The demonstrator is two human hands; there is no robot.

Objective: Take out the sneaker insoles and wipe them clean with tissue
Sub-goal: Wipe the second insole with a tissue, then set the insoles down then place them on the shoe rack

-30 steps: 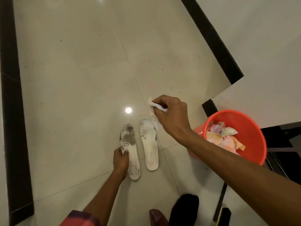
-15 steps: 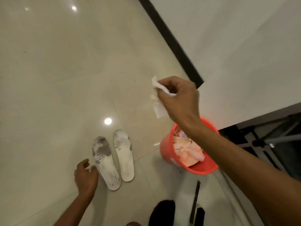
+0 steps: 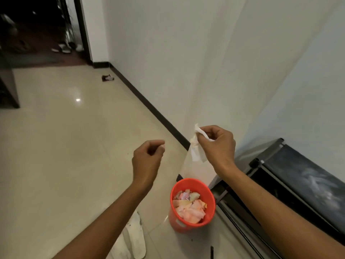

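1. Half a second ago the left hand [image 3: 147, 157] hung low beside the insoles [image 3: 135, 237]. It is now raised near the middle of the view, its fingers curled inward and holding nothing that shows.
2. The right hand [image 3: 218, 144] still pinches the white tissue [image 3: 197, 147] between thumb and fingertips. The crumpled sheet hangs down from the pinch at 3 o'clock from the left hand, and the two hands are apart.
3. The view has swung upward. The two dirty white insoles have slid to the 6 o'clock edge and lie side by side on the tiled floor [image 3: 56, 146], with the left forearm crossing over and hiding their front parts.
4. The orange bucket [image 3: 177, 224] has shifted to 5 o'clock and stands on the floor just right of the insoles, below the hanging tissue. It holds pink and yellow scraps [image 3: 188, 208].
5. A white wall [image 3: 186, 53] with a black baseboard [image 3: 149, 105] has come into view, running from 11 o'clock toward the centre.
6. A dark shoe rack [image 3: 298, 184] fills the 4 o'clock corner, partly behind the right forearm.
7. A dark doorway [image 3: 37, 25] opens at 10 o'clock, and a small dark object [image 3: 107, 77] lies on the floor near it.
8. A thin black handle [image 3: 211, 252] shows at the bottom edge.
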